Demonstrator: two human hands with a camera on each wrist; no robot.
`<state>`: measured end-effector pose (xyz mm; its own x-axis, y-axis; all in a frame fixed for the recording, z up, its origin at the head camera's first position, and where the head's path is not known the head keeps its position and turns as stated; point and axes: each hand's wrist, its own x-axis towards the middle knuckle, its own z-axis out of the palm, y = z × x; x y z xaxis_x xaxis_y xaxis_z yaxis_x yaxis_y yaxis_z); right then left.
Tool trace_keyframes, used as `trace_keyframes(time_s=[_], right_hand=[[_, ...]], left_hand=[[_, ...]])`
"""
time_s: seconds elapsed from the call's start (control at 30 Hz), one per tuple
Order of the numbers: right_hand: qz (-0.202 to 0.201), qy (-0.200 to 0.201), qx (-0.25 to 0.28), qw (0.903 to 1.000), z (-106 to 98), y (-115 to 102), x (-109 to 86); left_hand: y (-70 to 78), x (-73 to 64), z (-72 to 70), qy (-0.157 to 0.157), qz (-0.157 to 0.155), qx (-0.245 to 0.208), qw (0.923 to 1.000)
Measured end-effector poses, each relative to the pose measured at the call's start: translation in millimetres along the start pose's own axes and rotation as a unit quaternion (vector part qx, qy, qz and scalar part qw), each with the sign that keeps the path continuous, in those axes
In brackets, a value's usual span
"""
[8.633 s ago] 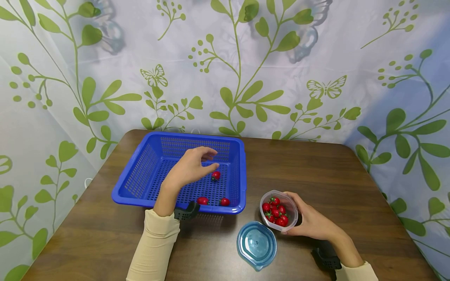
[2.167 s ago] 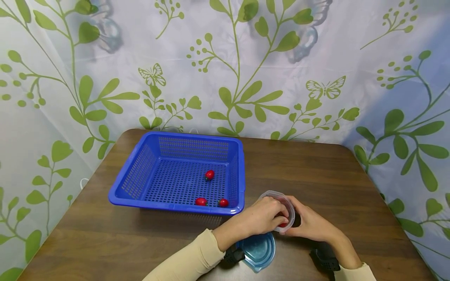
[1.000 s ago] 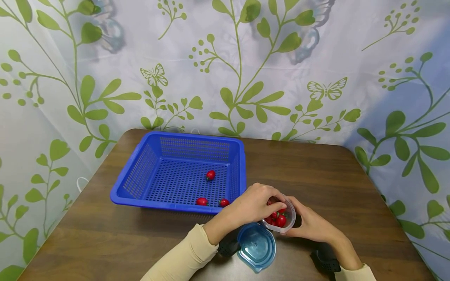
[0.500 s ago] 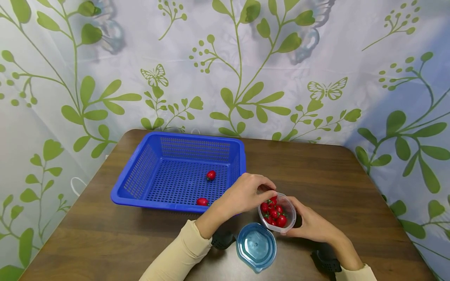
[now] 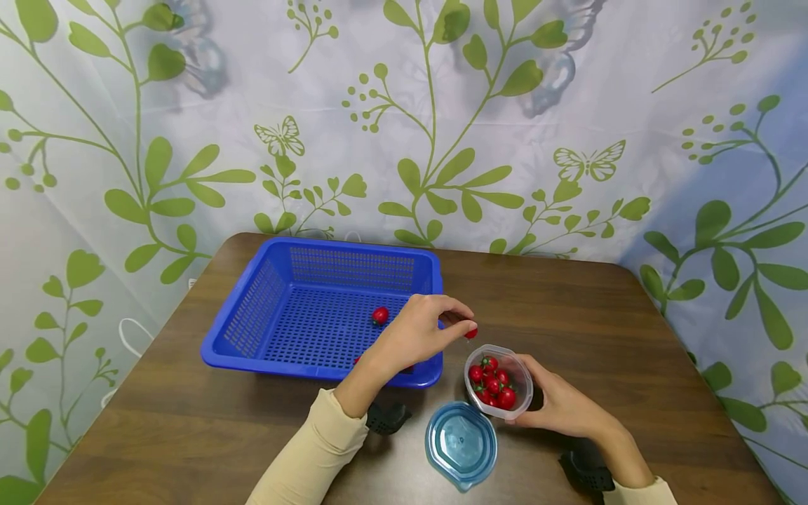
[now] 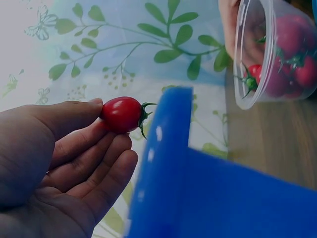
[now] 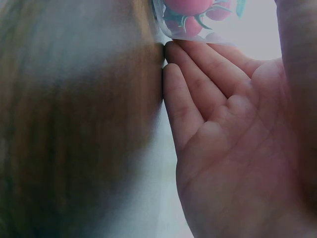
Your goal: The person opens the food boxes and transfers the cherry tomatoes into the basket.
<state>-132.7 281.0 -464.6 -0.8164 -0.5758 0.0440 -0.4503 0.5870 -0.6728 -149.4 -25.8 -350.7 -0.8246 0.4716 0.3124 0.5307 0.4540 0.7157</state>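
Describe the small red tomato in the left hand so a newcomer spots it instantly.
On the brown wooden table, find the rectangular blue plastic basket. By its right rim, the left hand pinches a small, oval, green-stemmed red tomato. Unlike the other red tomatoes in the basket or clear rounded plastic tub, it alone is held in the air.

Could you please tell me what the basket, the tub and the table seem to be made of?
Basket: glossy blue plastic, likely, given its even holes and bright highlights.
Tub: clear, smooth, probably plastic, since tomatoes show through its wall.
Table: satin brown wood or wood-look laminate; its grain fits both.
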Motion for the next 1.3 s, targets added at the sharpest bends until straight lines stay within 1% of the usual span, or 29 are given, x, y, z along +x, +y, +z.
trace_keyframes(time_s=[0.17,0.3,0.43,0.67,0.87,1.1,1.3], right_hand=[[0.011,-0.001,0.005,0.9999,1,0,0.6],[0.009,-0.001,0.006,0.9999,2,0,1.0],[0.011,0.001,0.006,0.9999,2,0,1.1],[-0.013,0.005,0.001,0.9999,1,1,-0.1],[-0.016,0.006,0.007,0.9998,1,1,-0.1],[-0.008,0.003,0.004,1.0000,2,2,-0.4],[-0.008,0.007,0.005,0.9999,1,0,0.0]], left_hand=[[-3.8,-0.7,-7.2,0.011,-0.002,0.001,0.9999],[-7.1,-0.9,-13.4,0.018,-0.006,0.000,0.9998],[-10.1,-1.4,-20.3,0.023,-0.016,-0.003,0.9996],[-18.1,-3.9,-33.0,0.041,-0.036,0.006,0.9985],[-25.6,-6.2,-41.3,0.057,-0.045,0.008,0.9973],[-27.6,-11.0,-51.0,0.064,-0.063,0.009,0.9959],[-30.1,-14.4,-63.1,0.077,-0.063,0.009,0.9950]])
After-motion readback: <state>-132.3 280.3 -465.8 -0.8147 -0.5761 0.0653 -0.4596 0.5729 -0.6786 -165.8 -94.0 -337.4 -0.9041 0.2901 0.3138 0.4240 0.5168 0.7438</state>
